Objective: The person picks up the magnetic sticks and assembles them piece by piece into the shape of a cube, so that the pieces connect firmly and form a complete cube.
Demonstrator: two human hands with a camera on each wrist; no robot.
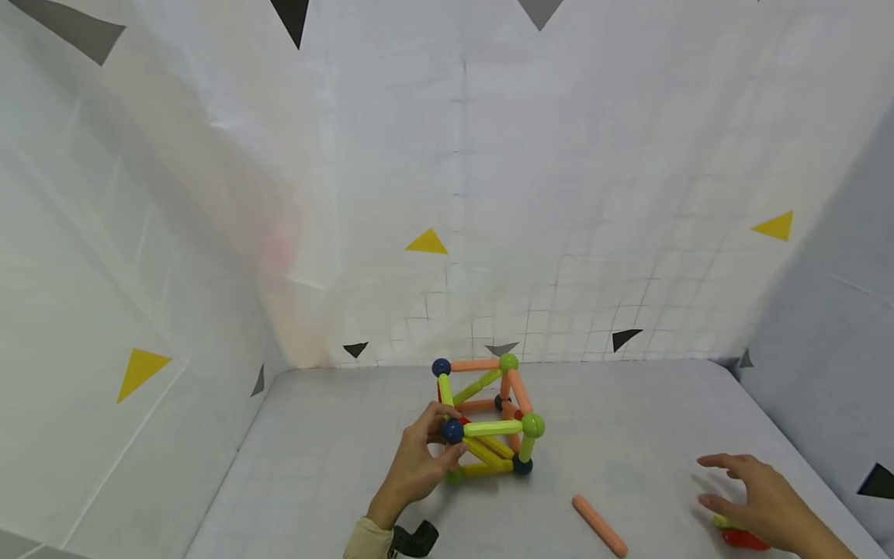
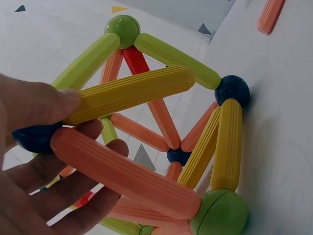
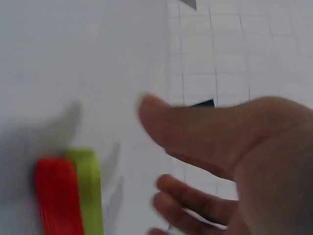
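A frame of magnetic rods and balls (image 1: 489,415) stands on the grey table (image 1: 628,435); its rods are orange, yellow, green and red, its balls dark blue and green. My left hand (image 1: 422,462) grips a dark blue ball (image 1: 452,431) at its near left corner, thumb on top (image 2: 36,105). The rod frame (image 2: 156,142) fills the left wrist view. My right hand (image 1: 750,497) hovers with spread fingers just above a red rod (image 1: 743,538) and a green rod (image 3: 88,188) lying side by side at the near right. The red rod (image 3: 56,196) is blurred.
A loose orange rod (image 1: 599,526) lies on the table between my hands. White cloth walls with yellow, grey and black triangles close in the table at the back, left and right.
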